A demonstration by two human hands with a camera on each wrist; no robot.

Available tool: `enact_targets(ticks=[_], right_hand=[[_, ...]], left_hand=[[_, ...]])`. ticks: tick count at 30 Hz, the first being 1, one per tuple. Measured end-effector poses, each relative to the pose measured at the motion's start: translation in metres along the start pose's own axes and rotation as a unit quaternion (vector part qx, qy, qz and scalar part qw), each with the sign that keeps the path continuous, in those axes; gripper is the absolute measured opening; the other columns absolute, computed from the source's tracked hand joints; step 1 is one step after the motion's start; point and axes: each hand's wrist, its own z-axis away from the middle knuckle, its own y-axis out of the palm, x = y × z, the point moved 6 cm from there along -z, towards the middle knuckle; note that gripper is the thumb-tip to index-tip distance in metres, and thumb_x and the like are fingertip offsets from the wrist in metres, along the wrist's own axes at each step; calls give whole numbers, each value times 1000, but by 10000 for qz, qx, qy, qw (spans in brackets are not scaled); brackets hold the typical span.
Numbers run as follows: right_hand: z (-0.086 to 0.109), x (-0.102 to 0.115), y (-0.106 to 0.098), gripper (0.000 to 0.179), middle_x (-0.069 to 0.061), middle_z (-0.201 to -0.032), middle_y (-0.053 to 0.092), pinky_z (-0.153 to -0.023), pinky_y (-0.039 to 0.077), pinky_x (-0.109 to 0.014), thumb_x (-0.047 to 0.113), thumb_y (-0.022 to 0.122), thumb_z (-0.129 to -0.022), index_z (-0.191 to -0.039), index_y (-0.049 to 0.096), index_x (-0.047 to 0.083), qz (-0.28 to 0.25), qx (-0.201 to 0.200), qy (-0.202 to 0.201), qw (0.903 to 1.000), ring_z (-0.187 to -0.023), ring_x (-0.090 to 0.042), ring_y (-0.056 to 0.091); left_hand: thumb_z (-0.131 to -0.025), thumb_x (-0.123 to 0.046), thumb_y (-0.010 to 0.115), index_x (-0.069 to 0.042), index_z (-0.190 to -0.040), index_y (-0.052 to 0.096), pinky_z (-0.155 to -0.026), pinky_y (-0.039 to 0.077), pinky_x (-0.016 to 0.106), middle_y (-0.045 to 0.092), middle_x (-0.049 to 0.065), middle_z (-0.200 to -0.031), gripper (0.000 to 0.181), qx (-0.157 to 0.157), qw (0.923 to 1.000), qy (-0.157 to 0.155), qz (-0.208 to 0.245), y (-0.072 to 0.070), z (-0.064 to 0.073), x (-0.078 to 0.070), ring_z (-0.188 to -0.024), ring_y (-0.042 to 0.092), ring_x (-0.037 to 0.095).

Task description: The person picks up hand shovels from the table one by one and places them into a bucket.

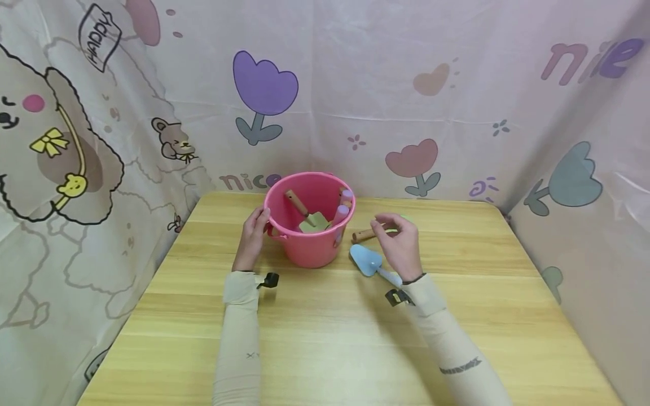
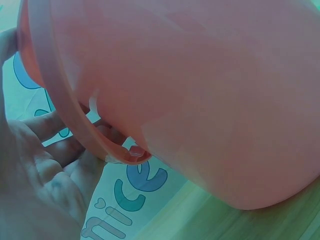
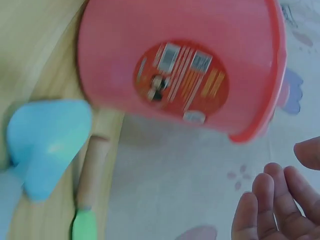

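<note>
A pink bucket [image 1: 313, 248] stands upright on the table, and my left hand [image 1: 252, 237] grips it by the left rim. In the left wrist view, the thumb lies over the rim and the fingers reach behind the bucket's band-like handle [image 2: 75, 120]. Inside the bucket are a yellow-green trowel [image 1: 314, 222] with a wooden grip and purple-ended handles [image 1: 341, 213]. My right hand [image 1: 401, 245] is raised right of the bucket, fingers bent loosely, thumb apart, nothing between them. Below it lie a blue trowel [image 1: 365, 260] and a wooden-handled tool [image 3: 93, 165] with a green part, half hidden in the head view.
The wooden table [image 1: 325, 338] ends at the back against a patterned curtain [image 1: 345, 84]. More of the same cloth hangs along the left and right sides. A sticker [image 3: 181, 80] shows on the bucket's side.
</note>
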Motion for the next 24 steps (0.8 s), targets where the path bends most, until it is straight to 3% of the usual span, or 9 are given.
enact_targets(ticks=[8, 14, 24], right_hand=[[14, -32, -31, 20, -19, -102, 77, -71, 52, -13, 19, 73, -97, -106, 77, 2, 372, -47, 299, 9988, -83, -3, 64], [27, -53, -52, 21, -18, -102, 77, -74, 51, -14, 21, 72, -97, -106, 77, 3, 837, -97, 727, 9938, -82, 0, 63], [49, -78, -77, 32, -16, -113, 76, -80, 51, -17, 33, 68, -101, -115, 75, 5, 1617, 434, 1302, 9773, -95, -13, 65]], left_hand=[[-110, -39, 44, -6, -149, 50, -124, 40, 43, 55, 20, -143, 51, -164, 9995, 255, 106, -4, -6, 11, -133, 56, 28], [-110, -39, 43, -6, -151, 48, -124, 39, 45, 54, 21, -146, 53, -120, 9997, 198, 127, -5, -6, 18, -137, 53, 30], [-109, -45, 45, -9, -151, 49, -124, 39, 45, 54, 17, -148, 56, -114, 9998, 171, 50, -5, -6, 16, -140, 53, 31]])
